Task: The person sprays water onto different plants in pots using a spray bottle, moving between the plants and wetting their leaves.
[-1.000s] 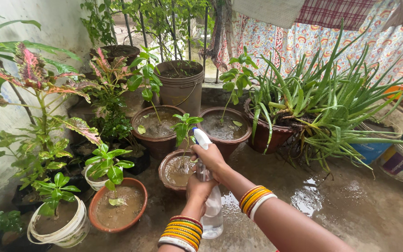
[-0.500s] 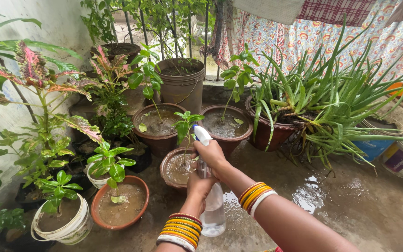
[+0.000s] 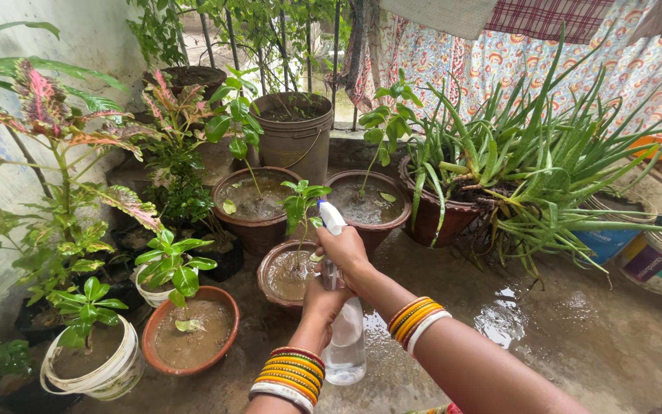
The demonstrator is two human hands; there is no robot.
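Left hand (image 3: 322, 300): we are wrapping it around the clear spray bottle (image 3: 344, 346), mid-body.
Right hand (image 3: 344, 251): we are closing it on the white nozzle head (image 3: 331, 217).
Handling: we are judging it light, rigid plastic, likely slick when wet; neck grip best.
Beyond: small clay pot (image 3: 270, 270), seedling (image 3: 301, 204), wet floor (image 3: 568, 322).

The light is soft and even daylight, like under a cloudy sky, and it comes mostly from the back, through the railing (image 3: 270, 46) and the hanging cloth (image 3: 499, 54). Shadows are weak and have no sharp edge. The wet floor (image 3: 576, 322) gives pale reflections, brightest in a small puddle (image 3: 503, 326). The picture is sharp in the middle. At the left edge the leaves (image 3: 9, 77) look stretched and bent by the wide lens. The colours are strong.
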